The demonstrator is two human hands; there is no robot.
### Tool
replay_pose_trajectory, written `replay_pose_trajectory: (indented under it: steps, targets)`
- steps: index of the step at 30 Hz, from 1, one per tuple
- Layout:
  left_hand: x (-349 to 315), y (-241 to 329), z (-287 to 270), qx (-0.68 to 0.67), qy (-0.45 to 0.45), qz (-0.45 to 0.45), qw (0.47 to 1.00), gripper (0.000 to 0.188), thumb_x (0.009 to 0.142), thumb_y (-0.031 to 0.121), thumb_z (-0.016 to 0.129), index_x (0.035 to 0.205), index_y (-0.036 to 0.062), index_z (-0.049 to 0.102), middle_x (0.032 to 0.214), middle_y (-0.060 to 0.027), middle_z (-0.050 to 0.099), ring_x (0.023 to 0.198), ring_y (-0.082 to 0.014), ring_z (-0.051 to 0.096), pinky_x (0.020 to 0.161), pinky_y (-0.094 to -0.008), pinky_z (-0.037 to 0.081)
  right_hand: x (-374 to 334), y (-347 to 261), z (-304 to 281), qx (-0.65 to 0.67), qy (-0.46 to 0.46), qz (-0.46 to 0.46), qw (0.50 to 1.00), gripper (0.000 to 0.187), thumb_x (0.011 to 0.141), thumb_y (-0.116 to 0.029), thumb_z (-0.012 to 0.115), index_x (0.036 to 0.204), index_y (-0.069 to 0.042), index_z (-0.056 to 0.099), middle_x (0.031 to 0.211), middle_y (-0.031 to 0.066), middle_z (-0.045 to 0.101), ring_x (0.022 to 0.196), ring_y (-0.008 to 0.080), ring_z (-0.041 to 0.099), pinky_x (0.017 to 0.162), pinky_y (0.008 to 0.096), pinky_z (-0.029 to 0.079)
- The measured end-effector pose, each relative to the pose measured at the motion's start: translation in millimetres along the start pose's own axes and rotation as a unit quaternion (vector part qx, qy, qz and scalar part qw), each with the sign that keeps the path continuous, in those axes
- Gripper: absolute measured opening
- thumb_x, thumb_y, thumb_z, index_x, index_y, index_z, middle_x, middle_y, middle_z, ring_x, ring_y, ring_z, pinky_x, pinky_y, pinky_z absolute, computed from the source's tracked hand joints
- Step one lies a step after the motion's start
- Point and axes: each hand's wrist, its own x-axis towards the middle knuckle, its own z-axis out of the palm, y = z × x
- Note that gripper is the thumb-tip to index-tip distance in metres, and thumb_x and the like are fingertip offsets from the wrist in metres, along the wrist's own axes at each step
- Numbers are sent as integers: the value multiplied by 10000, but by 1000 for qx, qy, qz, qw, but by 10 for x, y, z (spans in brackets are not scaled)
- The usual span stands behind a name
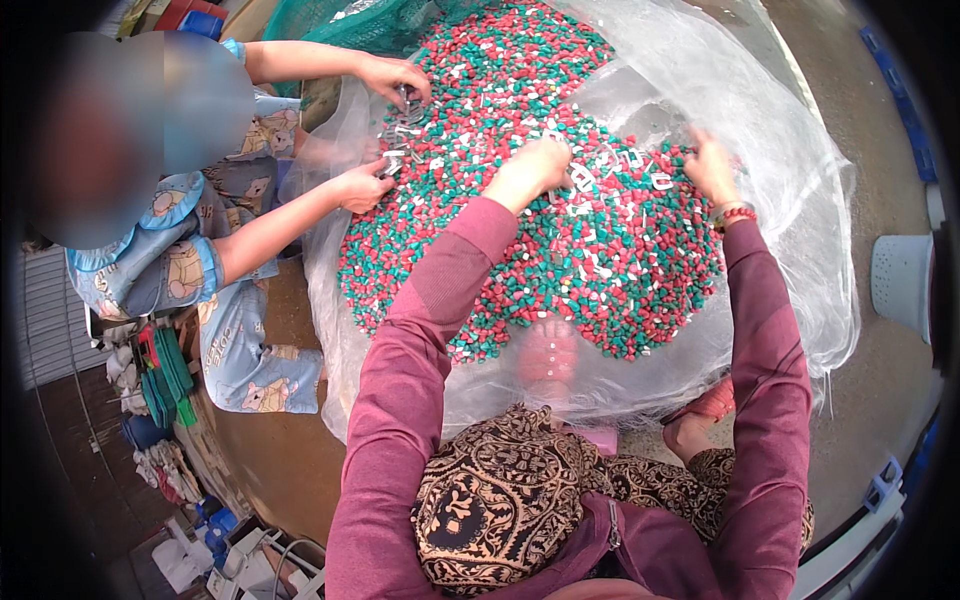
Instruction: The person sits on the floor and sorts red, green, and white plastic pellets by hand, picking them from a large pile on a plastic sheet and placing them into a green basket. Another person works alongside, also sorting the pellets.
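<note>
A wide heap of small red, green and white plastic pieces (480, 230) lies on a translucent white mesh sheet (800, 230). My left hand (535, 168) is over the heap's middle with its fingers curled together; what they hold, if anything, is hidden. Just right of it lie pale, frame-shaped plastic bits (582, 178). At the heap's right side, beside the raised mesh, my right hand (712, 168) has its fingers drawn together, and I cannot make out anything in them. A red beaded bracelet (738, 213) circles that wrist.
On the left a co-worker's two hands (362, 187) handle pale plastic bits at the heap's edge. Green netting (330, 35) lies at the far left. A light grey perforated basket (902, 285) stands at the right. My sandaled foot (700, 415) is by the mesh's near edge.
</note>
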Motion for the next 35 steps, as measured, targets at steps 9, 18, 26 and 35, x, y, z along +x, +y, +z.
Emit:
replay_pose_trajectory:
  steps: [9,18,26,35]
  targets:
    - [-683,37,490,-155,199,12,968,464,784,85,664,1201,31,469,1048,-205,562,949,-361,584,791,-437,492,-262,-74,301,7,-25,-246,969,278,814,-94,588,1076,-3,586,1079,188,562,1060,341,525,910,400,452]
    - [-859,-213,58,-334,210,-81,915,190,795,139,680,945,23,665,807,-92,595,826,-206,609,698,-327,497,-751,-702,641,11,-14,-87,996,395,780,-78,591,1167,-11,548,997,177,580,963,351,543,876,440,434]
    - [-651,97,-8,-641,164,-45,749,185,863,103,643,1013,-3,621,893,-67,670,749,-120,636,666,-257,554,-916,-731,445,670,-2,159,725,569,842,69,468,1391,-8,342,1147,191,593,965,212,631,761,318,552]
    - [-506,15,-158,-808,-41,3,588,310,895,370,591,1012,85,557,746,16,519,762,-129,596,636,-341,565,-1057,-844,123,735,-10,188,651,336,870,-24,562,1203,5,527,1060,141,628,909,198,638,761,366,572]
